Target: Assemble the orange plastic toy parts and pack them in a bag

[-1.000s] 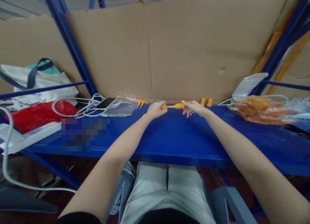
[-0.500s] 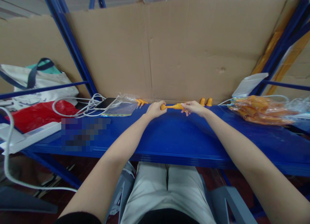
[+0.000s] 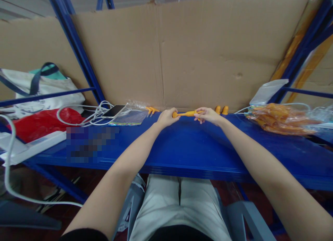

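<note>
Both my hands hold one orange plastic part, a short ribbed rod, just above the blue shelf near the cardboard back wall. My left hand is closed around its left end. My right hand pinches its right end with curled fingers. Two small orange caps stand right behind my right hand. Another orange piece lies left of my left hand.
A clear bag of orange parts lies at the right. A phone, white cables and a plastic sleeve lie at the left, beyond them a red bag and a tote bag. Cardboard backs the shelf.
My right hand has slid slightly along the orange part and lifted a little; the part sits a touch higher. My left hand has barely moved.
</note>
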`<state>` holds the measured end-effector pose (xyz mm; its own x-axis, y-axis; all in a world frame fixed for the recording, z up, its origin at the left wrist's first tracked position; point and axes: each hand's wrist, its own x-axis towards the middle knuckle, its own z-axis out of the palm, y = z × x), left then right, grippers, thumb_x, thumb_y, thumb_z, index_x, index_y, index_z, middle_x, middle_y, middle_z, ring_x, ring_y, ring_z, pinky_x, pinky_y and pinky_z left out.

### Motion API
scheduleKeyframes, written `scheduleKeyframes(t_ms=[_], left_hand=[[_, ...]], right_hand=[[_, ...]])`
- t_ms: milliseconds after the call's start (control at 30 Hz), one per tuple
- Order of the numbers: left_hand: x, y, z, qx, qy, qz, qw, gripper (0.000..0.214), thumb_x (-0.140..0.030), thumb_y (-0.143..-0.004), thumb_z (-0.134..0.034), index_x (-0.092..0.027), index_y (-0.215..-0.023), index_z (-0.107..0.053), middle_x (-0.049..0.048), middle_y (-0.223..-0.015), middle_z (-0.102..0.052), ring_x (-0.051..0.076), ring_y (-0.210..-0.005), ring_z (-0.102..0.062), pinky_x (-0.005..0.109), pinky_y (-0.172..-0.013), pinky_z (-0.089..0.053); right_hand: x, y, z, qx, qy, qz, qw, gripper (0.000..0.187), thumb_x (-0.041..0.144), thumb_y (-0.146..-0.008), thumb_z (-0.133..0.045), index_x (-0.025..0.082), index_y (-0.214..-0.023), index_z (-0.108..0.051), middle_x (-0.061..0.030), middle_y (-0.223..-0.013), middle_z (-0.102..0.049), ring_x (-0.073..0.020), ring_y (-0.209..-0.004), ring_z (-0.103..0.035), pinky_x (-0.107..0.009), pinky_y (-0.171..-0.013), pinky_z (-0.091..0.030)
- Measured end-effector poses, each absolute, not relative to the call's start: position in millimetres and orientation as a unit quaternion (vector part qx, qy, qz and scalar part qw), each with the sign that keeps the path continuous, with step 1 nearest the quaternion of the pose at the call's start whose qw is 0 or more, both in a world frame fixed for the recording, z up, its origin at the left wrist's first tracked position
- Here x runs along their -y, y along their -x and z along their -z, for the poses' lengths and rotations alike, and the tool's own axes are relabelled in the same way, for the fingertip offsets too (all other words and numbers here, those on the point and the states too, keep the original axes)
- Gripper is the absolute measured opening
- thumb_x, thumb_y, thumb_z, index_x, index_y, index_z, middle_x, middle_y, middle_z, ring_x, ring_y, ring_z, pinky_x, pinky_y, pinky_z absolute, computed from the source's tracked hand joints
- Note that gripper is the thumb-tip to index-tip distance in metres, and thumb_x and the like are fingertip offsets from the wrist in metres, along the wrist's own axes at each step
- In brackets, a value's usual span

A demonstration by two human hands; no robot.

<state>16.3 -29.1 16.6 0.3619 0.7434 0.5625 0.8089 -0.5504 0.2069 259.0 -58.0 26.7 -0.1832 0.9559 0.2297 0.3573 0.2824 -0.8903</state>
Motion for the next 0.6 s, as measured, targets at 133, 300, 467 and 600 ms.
scheduleKeyframes(t_ms=[133,300,467,600], left_hand=[[28.4,-15.6,-15.5,0.459,0.826,0.326,0.033,0.025,-0.033,-0.081,-0.069,-0.019,-0.102,-0.067,0.0038,-0.081,-0.071,0.018,-0.074,-0.065,0.026,-0.067,-0.043],[25.0,-15.2,-13.5,0.447,0.828,0.339,0.016,0.024,-0.034,-0.08,-0.068,-0.019,-0.099,-0.067,0.0025,-0.077,-0.07,0.017,-0.07,-0.063,0.025,-0.064,-0.042],[21.6,-19.3,-11.9,0.422,0.827,0.368,-0.043,0.022,-0.033,-0.079,-0.069,-0.016,-0.093,-0.066,-0.0016,-0.063,-0.064,0.013,-0.058,-0.058,0.022,-0.057,-0.038],[22.7,-25.3,-13.1,0.39,0.821,0.395,-0.131,0.018,-0.031,-0.08,-0.069,-0.015,-0.087,-0.063,-0.0027,-0.059,-0.062,0.01,-0.053,-0.056,0.02,-0.054,-0.038]], right_hand=[[61.6,-256.8,-30.9,0.693,0.481,-0.361,0.398,0.023,0.036,-0.088,-0.071,0.015,-0.088,-0.061,-0.0042,-0.063,-0.071,-0.0075,-0.04,-0.052,-0.019,-0.041,-0.037],[62.3,-256.1,-31.7,0.704,0.486,-0.339,0.391,0.031,0.046,-0.088,-0.067,0.017,-0.082,-0.057,-0.0018,-0.061,-0.067,-0.0074,-0.039,-0.049,-0.02,-0.039,-0.033],[56.3,-253.3,-23.3,0.727,0.481,-0.213,0.441,0.042,0.062,-0.085,-0.062,0.022,-0.079,-0.05,0.0011,-0.065,-0.059,-0.0097,-0.048,-0.05,-0.022,-0.048,-0.038],[56.8,-251.3,-18.5,0.738,0.469,-0.075,0.479,0.043,0.066,-0.086,-0.053,0.023,-0.09,-0.05,-0.0008,-0.074,-0.06,-0.0149,-0.063,-0.055,-0.026,-0.06,-0.043]])
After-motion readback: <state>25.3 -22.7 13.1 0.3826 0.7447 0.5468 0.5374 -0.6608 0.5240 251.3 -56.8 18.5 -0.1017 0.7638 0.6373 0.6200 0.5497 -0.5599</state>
